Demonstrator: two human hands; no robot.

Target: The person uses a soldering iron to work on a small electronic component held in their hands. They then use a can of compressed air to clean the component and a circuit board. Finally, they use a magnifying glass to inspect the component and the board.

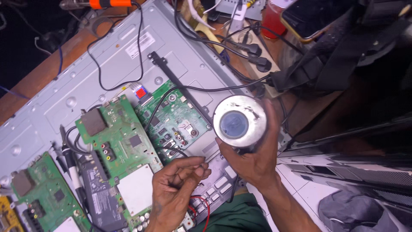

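Note:
My right hand (253, 157) grips a round silver magnifier lamp head (238, 121) with a bluish lens, held over the right edge of a grey metal television back panel (64, 96). My left hand (176, 189) is below it, fingers pinched on a thin black wire (174, 150) that runs from a green circuit board (174, 118). Thin red wires (201, 210) curl under the left wrist. A second green circuit board (122, 141) lies left of the first, and a third green board (47, 193) sits at the lower left.
A black soldering iron (71, 165) rests between the boards. Black cables and plugs (257, 56) cross the wooden table at the top. A phone (313, 17) and a red cup (272, 19) stand at the upper right. A screwdriver with an orange handle (107, 3) lies at the top left.

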